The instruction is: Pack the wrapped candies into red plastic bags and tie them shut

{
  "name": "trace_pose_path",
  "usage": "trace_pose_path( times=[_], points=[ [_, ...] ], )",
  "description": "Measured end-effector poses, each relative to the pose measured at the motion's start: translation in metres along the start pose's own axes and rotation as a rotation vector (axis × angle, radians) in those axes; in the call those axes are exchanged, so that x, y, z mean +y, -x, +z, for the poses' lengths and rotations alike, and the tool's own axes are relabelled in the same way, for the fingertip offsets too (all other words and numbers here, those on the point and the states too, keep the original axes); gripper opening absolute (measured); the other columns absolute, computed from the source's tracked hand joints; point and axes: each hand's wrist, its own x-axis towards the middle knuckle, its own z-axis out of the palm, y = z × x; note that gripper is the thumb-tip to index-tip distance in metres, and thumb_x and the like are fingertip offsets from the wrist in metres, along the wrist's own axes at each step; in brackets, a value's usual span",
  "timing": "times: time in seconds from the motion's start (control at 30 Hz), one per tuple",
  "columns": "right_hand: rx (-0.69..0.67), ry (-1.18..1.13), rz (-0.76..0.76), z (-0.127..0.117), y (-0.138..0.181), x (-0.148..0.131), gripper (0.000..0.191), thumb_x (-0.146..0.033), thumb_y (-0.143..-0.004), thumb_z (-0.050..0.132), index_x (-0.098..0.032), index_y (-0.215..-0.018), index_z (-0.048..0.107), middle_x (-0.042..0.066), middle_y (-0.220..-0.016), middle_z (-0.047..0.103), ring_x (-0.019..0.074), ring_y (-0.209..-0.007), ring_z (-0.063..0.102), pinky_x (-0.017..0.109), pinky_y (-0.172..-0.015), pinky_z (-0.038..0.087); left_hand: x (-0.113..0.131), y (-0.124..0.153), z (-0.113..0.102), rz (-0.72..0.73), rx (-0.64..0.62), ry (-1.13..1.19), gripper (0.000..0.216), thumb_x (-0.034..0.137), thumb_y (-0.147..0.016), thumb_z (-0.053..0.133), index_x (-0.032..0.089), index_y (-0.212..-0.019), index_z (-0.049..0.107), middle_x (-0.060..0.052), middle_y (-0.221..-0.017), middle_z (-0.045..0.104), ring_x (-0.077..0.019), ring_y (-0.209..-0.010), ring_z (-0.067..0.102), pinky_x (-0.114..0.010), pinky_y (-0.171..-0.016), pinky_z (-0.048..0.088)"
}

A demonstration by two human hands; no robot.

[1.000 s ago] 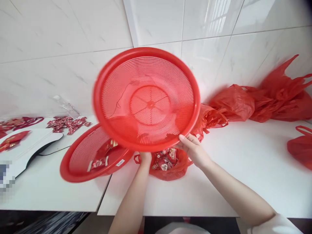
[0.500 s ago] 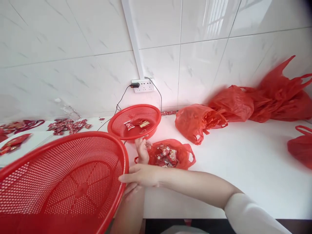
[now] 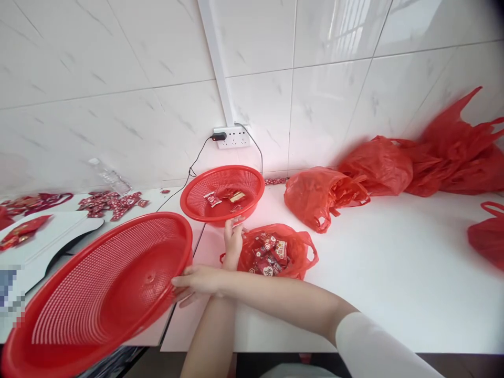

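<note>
A large red plastic basket [image 3: 137,262] fills the lower left, tilted with its mesh inside facing me. My right hand [image 3: 197,282], reaching across my left forearm, grips its right rim, thumb on the edge and fingers underneath. My left hand [image 3: 233,239] is at the near rim of a smaller red basket [image 3: 189,202], fingers loosely apart and holding nothing. A few small wrapped packets [image 3: 212,199] lie inside that basket. Just right of my left hand, an opened red plastic bag [image 3: 301,252] holds several red printed packets [image 3: 268,252].
More red plastic bags [image 3: 378,165] line the wall at right. A power strip [image 3: 234,137] with a plugged-in cable is on the wall. Red packets [image 3: 106,202] and a clear bottle [image 3: 112,178] lie at left. A gap between tables runs under the large basket.
The large basket has moved left and tilted, with my right hand following on its rim. The smaller basket has shifted slightly right, my left hand staying by its near edge.
</note>
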Motion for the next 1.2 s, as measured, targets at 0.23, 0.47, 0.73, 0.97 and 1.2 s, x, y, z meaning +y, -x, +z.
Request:
trace_pose_path(
  times=[0.23, 0.47, 0.73, 0.97, 1.2],
  points=[
    [0.077, 0.351, -0.351, -0.018, 0.056, -0.003, 0.028, -0.028, -0.087, 0.062, -0.021, -0.115, 0.062, 0.005, -0.118, 0.062, 0.0159, -0.105, 0.062, 0.027, -0.084, 0.052, -0.007, -0.006, -0.013, 0.174, -0.177, -0.478, 0.019, 0.023, -0.083, 0.050, 0.020, -0.100, 0.057, -0.009, -0.105, 0.065, -0.0188, -0.098, 0.063, -0.034, -0.090, 0.048],
    [0.799, 1.172, -0.729, -0.086, 0.178, -0.001, 0.028, -0.021, -0.090, 0.052, -0.020, -0.117, 0.060, 0.012, -0.136, 0.053, 0.0239, -0.127, 0.048, 0.044, -0.107, 0.036, 0.026, 0.004, -0.040, -0.049, -0.335, -0.874, 0.048, 0.048, -0.084, 0.052, 0.014, -0.118, 0.054, -0.017, -0.107, 0.065, -0.0275, -0.096, 0.065, -0.038, -0.082, 0.047],
    [1.045, 1.137, -0.173, -0.154, 0.251, 0.040, 0.068, -0.032, -0.084, 0.058, -0.019, -0.144, 0.029, 0.015, -0.121, 0.064, 0.0281, -0.110, 0.062, 0.048, -0.095, 0.045, 0.051, 0.045, -0.072, -0.212, -0.469, -1.148, 0.032, 0.050, -0.077, 0.054, 0.019, -0.079, 0.059, -0.009, -0.084, 0.069, -0.0254, -0.079, 0.064, -0.030, -0.067, 0.042],
    [1.011, 0.773, -0.478, -0.166, 0.287, 0.018, 0.044, -0.036, -0.085, 0.059, -0.022, -0.125, 0.049, 0.005, -0.090, 0.073, 0.0222, -0.093, 0.068, 0.042, -0.093, 0.046, 0.087, 0.052, -0.074, -0.076, -0.272, -1.010, 0.028, 0.046, -0.079, 0.052, 0.021, -0.068, 0.059, -0.003, -0.073, 0.067, -0.0209, -0.072, 0.061, -0.028, -0.064, 0.040],
    [1.154, 0.533, -1.017, -0.151, 0.297, -0.045, 0.033, -0.038, -0.082, 0.066, -0.021, -0.109, 0.057, 0.006, -0.088, 0.070, 0.0231, -0.097, 0.068, 0.043, -0.089, 0.051, 0.140, 0.041, -0.045, 0.176, -0.008, -0.799, 0.028, 0.040, -0.078, 0.056, 0.020, -0.059, 0.054, 0.001, -0.063, 0.059, -0.0176, -0.067, 0.059, -0.026, -0.062, 0.039]
  ],
)
